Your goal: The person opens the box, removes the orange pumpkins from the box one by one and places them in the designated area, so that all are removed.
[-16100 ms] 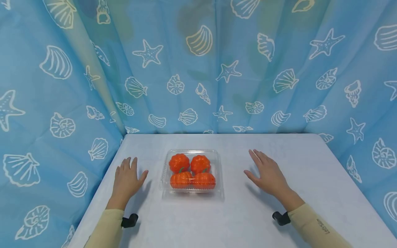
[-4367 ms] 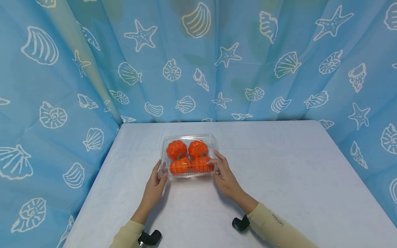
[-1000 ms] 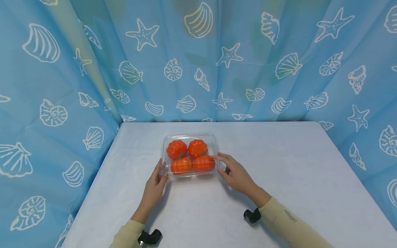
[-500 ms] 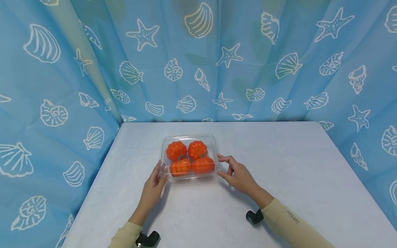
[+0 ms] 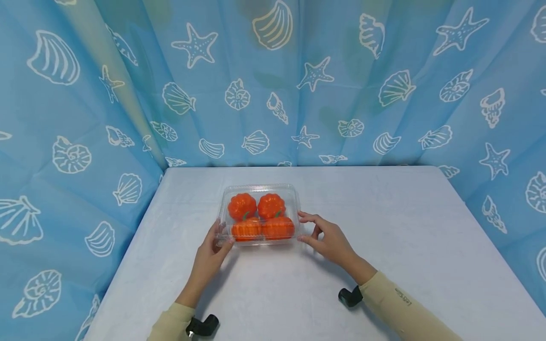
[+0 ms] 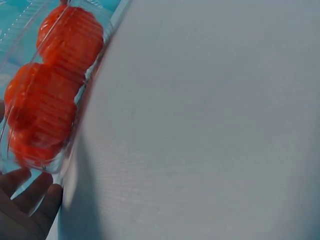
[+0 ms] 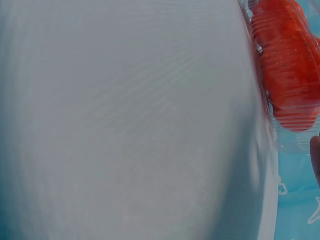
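A clear plastic clamshell box (image 5: 261, 188) with its lid down lies on the white table. Inside it sit several small orange pumpkins (image 5: 271, 206) with green stems, in two rows. My left hand (image 5: 209, 255) holds the box's near left corner, thumb at the front and fingers along the left side. In the left wrist view, its fingers (image 6: 36, 192) spread at the box's end. My right hand (image 5: 330, 240) is at the right side, thumb and forefinger tips at the edge with a gap between them. One fingertip (image 7: 315, 150) shows beside the box in the right wrist view.
The white table (image 5: 384, 213) stretches out to the right of the box and in front of it. A blue curtain (image 5: 273, 85) with white shell and starfish prints hangs behind and at both sides. A black wrist mount (image 5: 350, 297) sits on each forearm.
Both hands, apart from the box at first, have come to its sides. The right fingers have drawn back from over its near right corner to the edge. Lately the box shifted slightly left.
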Demonstrator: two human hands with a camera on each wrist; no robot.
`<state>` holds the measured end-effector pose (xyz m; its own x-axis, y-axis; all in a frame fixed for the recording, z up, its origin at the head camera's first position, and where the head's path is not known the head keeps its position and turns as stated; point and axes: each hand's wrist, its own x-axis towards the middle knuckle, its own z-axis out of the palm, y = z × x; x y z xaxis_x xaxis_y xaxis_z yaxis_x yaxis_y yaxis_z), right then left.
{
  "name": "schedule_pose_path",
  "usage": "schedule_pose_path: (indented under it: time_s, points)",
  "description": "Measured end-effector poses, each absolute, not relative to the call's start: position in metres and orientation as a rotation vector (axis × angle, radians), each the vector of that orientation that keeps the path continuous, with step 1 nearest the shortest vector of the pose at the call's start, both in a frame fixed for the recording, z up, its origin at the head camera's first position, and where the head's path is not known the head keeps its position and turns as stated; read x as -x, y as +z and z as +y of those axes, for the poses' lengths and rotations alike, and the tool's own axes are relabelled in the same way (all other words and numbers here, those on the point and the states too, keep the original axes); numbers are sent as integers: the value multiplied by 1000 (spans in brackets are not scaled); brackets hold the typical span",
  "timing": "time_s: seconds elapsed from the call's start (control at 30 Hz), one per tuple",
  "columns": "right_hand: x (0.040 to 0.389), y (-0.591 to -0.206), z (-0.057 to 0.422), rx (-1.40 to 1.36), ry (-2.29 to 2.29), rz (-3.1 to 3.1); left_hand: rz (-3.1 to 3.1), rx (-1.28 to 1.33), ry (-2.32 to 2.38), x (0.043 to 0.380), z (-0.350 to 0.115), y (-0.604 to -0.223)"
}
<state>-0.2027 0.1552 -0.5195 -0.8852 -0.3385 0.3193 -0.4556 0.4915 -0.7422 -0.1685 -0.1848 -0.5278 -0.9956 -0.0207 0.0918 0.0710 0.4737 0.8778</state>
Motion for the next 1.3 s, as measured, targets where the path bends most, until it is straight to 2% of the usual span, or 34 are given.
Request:
schedule_pose_path:
  time_s: [0.47, 1.3]
  points:
    - [209, -520, 151, -653, 1192, -2473, -2662, 68, -1625, 171, -184, -524]
    - [240, -491, 141, -495, 1300, -2345, -2591, 101, -1733, 168, -184, -528]
